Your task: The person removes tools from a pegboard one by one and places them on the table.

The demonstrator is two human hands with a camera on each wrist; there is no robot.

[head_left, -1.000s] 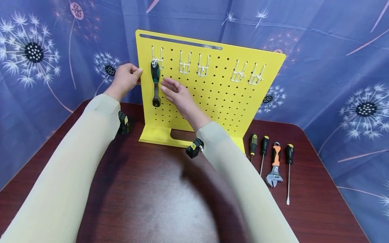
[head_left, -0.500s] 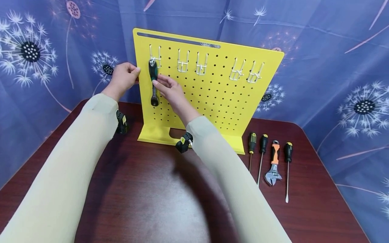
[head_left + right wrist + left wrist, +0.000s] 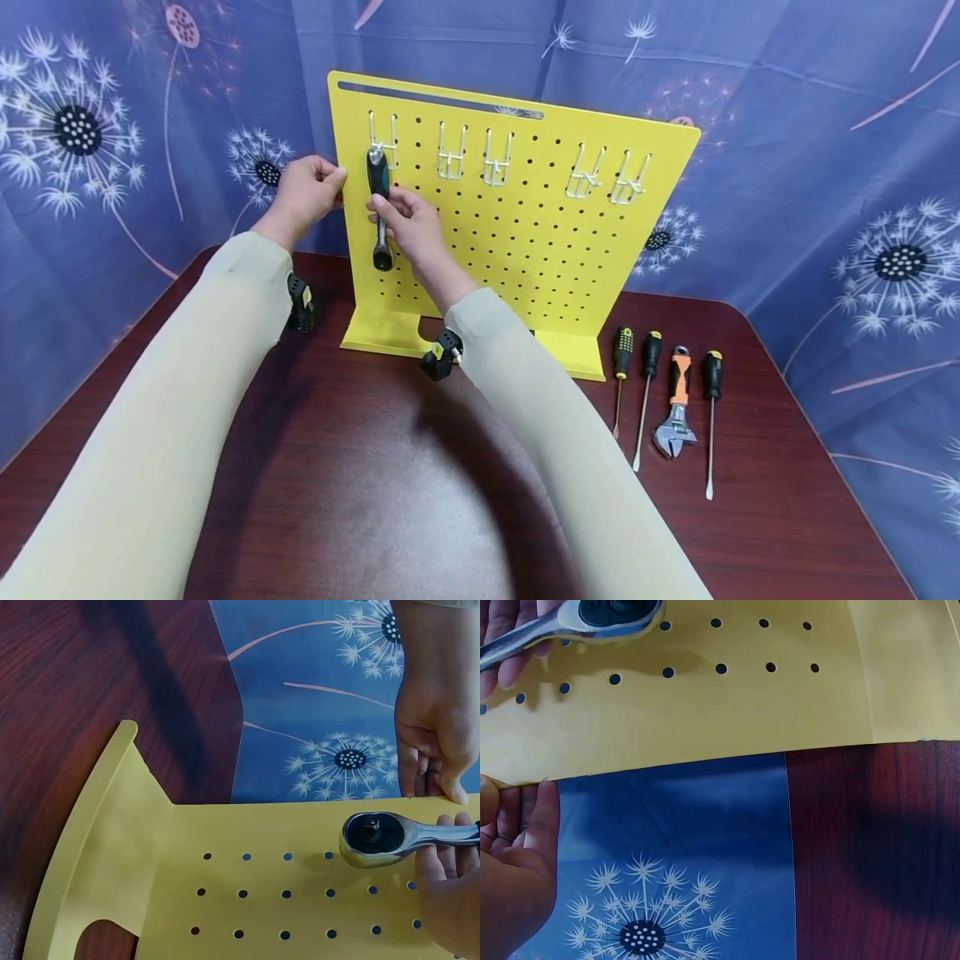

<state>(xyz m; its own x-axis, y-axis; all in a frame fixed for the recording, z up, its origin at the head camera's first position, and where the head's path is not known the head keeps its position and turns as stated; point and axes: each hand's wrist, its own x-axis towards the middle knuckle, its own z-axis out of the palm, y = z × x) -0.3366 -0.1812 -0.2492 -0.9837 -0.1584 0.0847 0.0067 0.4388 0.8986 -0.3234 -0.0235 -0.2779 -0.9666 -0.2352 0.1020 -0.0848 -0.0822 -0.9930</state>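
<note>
A ratchet wrench (image 3: 378, 173) with a black and green handle hangs head down from a white wire hook at the upper left of the yellow pegboard (image 3: 517, 225). My right hand (image 3: 416, 229) grips it just below the handle, thumb in front and fingers behind the shaft. In the right wrist view, the ratchet's round chrome head (image 3: 373, 838) stands out past the fingers, close over the board. My left hand (image 3: 303, 197) pinches the board's left edge between thumb and fingers; the left wrist view shows the same hand (image 3: 521, 870) at that edge.
More white double hooks (image 3: 452, 162) with nothing on them line the board's top. On the dark red table (image 3: 337, 467), right of the board, lie several screwdrivers (image 3: 712, 379) and an orange-handled adjustable wrench (image 3: 680, 379). A blue dandelion-print curtain (image 3: 862, 167) hangs behind.
My right hand has moved left from beside the ratchet and has taken hold of it; the ratchet's head has shifted slightly. My left hand stays on the board's edge.
</note>
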